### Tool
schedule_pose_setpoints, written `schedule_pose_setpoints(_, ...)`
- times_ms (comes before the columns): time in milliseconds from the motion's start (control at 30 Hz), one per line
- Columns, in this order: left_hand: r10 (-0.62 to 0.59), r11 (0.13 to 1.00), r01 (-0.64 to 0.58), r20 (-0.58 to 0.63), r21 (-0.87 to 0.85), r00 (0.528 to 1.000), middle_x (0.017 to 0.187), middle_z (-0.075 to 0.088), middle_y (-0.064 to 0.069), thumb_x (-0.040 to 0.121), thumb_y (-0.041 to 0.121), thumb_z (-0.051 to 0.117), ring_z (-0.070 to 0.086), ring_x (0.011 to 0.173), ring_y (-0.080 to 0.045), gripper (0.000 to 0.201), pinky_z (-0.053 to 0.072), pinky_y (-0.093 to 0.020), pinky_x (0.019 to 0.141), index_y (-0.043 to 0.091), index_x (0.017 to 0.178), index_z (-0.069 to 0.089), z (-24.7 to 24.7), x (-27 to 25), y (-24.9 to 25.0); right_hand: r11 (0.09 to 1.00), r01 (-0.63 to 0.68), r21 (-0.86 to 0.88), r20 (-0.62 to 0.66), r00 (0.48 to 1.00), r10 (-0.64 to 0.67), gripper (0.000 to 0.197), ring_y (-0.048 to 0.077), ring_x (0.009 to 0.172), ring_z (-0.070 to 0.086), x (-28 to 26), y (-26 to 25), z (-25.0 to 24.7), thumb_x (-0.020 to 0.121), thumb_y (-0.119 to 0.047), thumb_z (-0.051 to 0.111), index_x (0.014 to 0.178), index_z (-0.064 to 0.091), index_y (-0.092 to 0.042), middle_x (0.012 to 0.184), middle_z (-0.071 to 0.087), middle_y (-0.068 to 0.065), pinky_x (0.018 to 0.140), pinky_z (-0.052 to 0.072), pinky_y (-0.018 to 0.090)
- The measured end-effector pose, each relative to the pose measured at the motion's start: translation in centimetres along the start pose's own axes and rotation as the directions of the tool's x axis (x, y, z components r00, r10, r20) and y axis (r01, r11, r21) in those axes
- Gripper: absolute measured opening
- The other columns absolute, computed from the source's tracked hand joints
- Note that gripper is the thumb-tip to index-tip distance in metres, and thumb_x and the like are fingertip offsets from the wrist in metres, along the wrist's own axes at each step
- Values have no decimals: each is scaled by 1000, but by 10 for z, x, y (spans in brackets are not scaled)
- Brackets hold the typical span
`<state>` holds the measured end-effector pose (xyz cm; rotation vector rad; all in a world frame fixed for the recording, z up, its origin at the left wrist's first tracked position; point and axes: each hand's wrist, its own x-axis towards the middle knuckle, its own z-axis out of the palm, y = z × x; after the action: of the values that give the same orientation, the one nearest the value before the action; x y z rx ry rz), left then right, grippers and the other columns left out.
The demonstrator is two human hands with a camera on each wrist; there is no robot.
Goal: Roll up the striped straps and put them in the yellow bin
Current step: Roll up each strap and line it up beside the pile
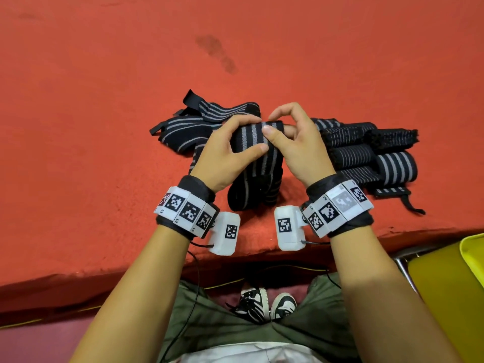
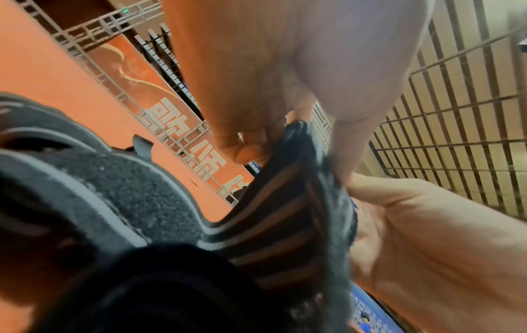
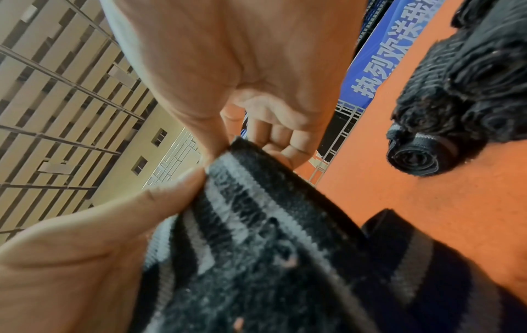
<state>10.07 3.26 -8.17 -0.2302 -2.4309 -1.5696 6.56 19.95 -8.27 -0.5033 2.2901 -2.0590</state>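
Both hands pinch one striped strap [image 1: 251, 142] at its top end: left hand [image 1: 230, 150], right hand [image 1: 296, 145]. By my guess, rolling has barely started. Rolled straps [image 1: 366, 153] lie at 3 o'clock on the red bench [image 1: 104, 100], loose straps [image 1: 188, 121] at 10; none binned yet. Only the head view shows the yellow bin [image 1: 474, 255], at 4 o'clock; the right wrist view shows a roll's coiled end

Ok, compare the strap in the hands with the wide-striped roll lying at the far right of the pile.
The held strap is mostly unrolled, its tail hanging to the red surface; the wide-striped roll is wound tight. The held strap is pinched by the left hand and right hand; the roll lies untouched. Both are black with pale grey stripes, and neither is in the yellow bin.
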Motion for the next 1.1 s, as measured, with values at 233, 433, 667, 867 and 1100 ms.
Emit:
schedule_pose_setpoints(233,-49,945,31,48,325,998,105,67,12,81,34,84,61,96,0,45,43,-9,83,21,121,68,-3,12,6,997,-6,-80,-112,994,-3,7,14,70,64,3,10,3,95,-18,68,101,71,-15,72,70,5,73,53,35)
schedule_pose_setpoints(433,-41,913,16,53,408,998,98,68,9,88,41,76,61,90,-7,37,40,-9,74,17,115,70,8,13,4,992,-73,-105,-147,987,57,24,1,72,57,2,15,-3,104,-14,50,113,73,-17,72,62,-16,76,49,25)
schedule_pose_setpoints(667,-33,916,11,48,402,998,84,71,1,93,47,69,64,77,-13,32,46,-21,68,15,99,70,6,16,5,989,-105,-107,-81,992,97,28,2,108,62,-1,15,-3,107,-27,47,125,67,-21,110,69,-14,99,48,27)
schedule_pose_setpoints(867,-62,958,57,10,280,998,80,68,-14,100,46,56,62,74,-25,47,47,-37,69,3,85,63,3,13,5,991,-125,-37,0,992,125,36,13,114,66,-1,15,2,99,-47,52,122,63,-22,120,70,0,106,51,45)
schedule_pose_setpoints(1100,-167,981,173,-77,83,983,84,64,-10,103,51,48,60,77,-20,48,50,-42,80,4,99,56,4,14,10,990,-90,108,20,996,88,24,10,104,71,0,12,1,101,-13,63,124,62,-3,111,72,4,93,56,25)
